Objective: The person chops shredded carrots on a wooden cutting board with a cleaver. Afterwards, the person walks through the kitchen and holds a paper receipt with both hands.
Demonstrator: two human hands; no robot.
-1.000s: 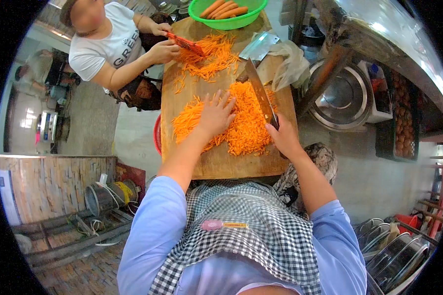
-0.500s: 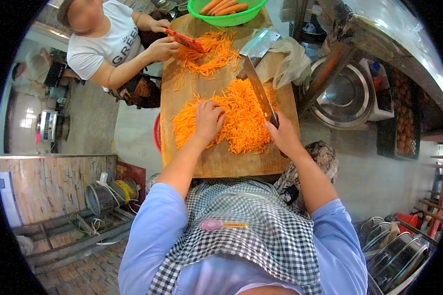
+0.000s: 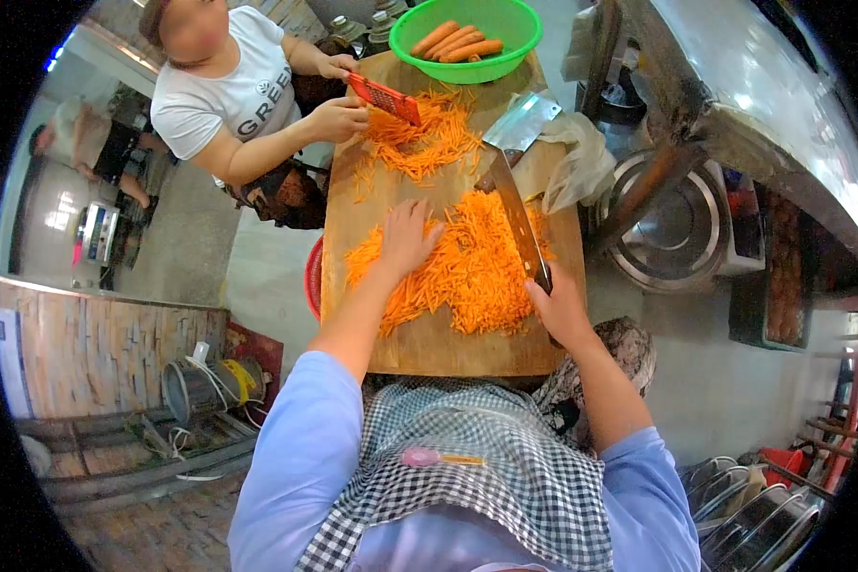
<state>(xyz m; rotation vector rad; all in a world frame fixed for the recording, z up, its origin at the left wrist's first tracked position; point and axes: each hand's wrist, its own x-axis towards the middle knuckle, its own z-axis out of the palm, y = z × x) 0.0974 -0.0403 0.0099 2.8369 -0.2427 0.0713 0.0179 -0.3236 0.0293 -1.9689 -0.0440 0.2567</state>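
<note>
Shredded carrot (image 3: 486, 272) lies in a broad pile on the wooden board in front of me. My left hand (image 3: 410, 238) rests on the left part of this pile, palm down, fingers stretched out and thumb apart. My right hand (image 3: 560, 305) grips the dark handle of a large kitchen knife (image 3: 519, 217) at the pile's right side. Its blade points away from me, slanting left over the shreds. Beyond the knife's tip lies a cleaver (image 3: 521, 124) with a shiny blade.
Across the board (image 3: 429, 355), a co-worker (image 3: 243, 95) holds a red grater (image 3: 387, 98) over another heap of carrot shreds (image 3: 429, 143). A green basin (image 3: 529, 48) with whole carrots (image 3: 458, 40) stands at the far end. A plastic bag (image 3: 579, 162) lies at the right edge.
My left hand's curled fingers have straightened on the shreds. The knife is still in my right hand beside the pile. The whole view has shifted, showing more of the green basin.
</note>
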